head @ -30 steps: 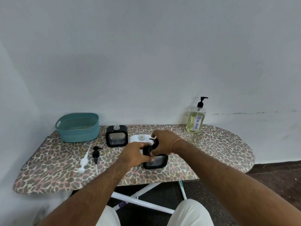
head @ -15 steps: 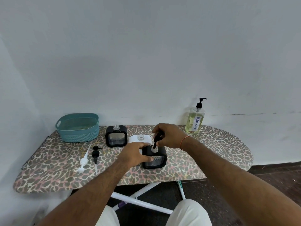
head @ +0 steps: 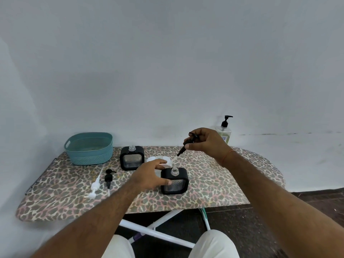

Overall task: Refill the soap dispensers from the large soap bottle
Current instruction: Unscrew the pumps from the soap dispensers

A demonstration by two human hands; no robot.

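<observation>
Dispensers: near black dispenser [head: 174,181] is standing upright at the middle of the worktop [head: 223,175], its neck uncapped and open; far black dispenser [head: 132,158] is sitting behind and to the left, also uncapped; a white dispenser [head: 168,158] is showing partly between them.
Large soap bottle: large soap bottle [head: 224,130] is standing upright at the back edge against the wall, pump on, half hidden behind the right hand.
Right hand: right hand [head: 203,141] is hovering above and behind the near dispenser, fingers pinching the black pump [head: 186,146] it is carrying, the pump's tube slanting down and to the left, clear of the neck.
Left hand: left hand [head: 151,175] is resting against the near dispenser's left side, fingers spread and relaxed, thumb touching the front face.
Key relation: soap bottle is lying just behind the right hand and well apart from the left, so the right is looking the likelier to take it once the pump is set down.
Loose pumps: white pump [head: 95,187] and a second black pump [head: 108,178] are lying flat at the left.
Basket: teal basket [head: 89,148] is sitting at the back left corner.
</observation>
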